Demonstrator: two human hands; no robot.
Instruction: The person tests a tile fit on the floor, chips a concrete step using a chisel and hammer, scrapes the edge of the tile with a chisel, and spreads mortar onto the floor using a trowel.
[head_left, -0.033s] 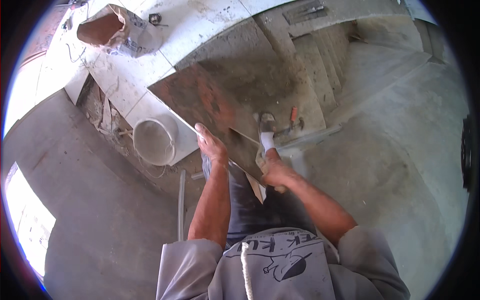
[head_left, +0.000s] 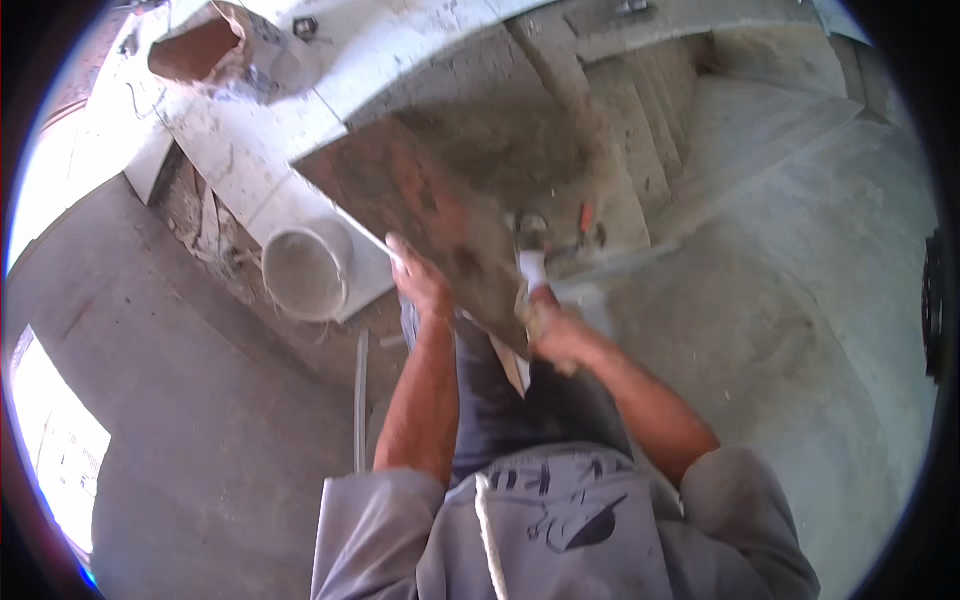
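Observation:
A large flat tile [head_left: 400, 200] slants across my lap. The face turned up is reddish brown, smeared with grey. My left hand [head_left: 422, 284] grips its left edge, with the thumb along the rim and the other fingers mostly hidden. By the tile's lower right side, my right hand [head_left: 562, 338] is closed round a tan, sponge-like piece [head_left: 530, 318]; motion blur hides its exact kind. A pale pointed strip [head_left: 512, 366] shows under the tile's near corner, over my dark trousers. My shoed foot [head_left: 532, 235] stands beyond the right hand.
Left of the tile stands a pale bucket [head_left: 302, 275] with a thin handle. An open paper sack [head_left: 225, 55] lies at the far left on white tiles [head_left: 290, 120]. A red-handled tool [head_left: 586, 218] is near my foot. Steps [head_left: 645, 130] rise at far right; a metal bar [head_left: 362, 400] lies left.
My right hand has shifted slightly and is now blurred. The left hand keeps its grip on the tile. The whole view has moved a little.

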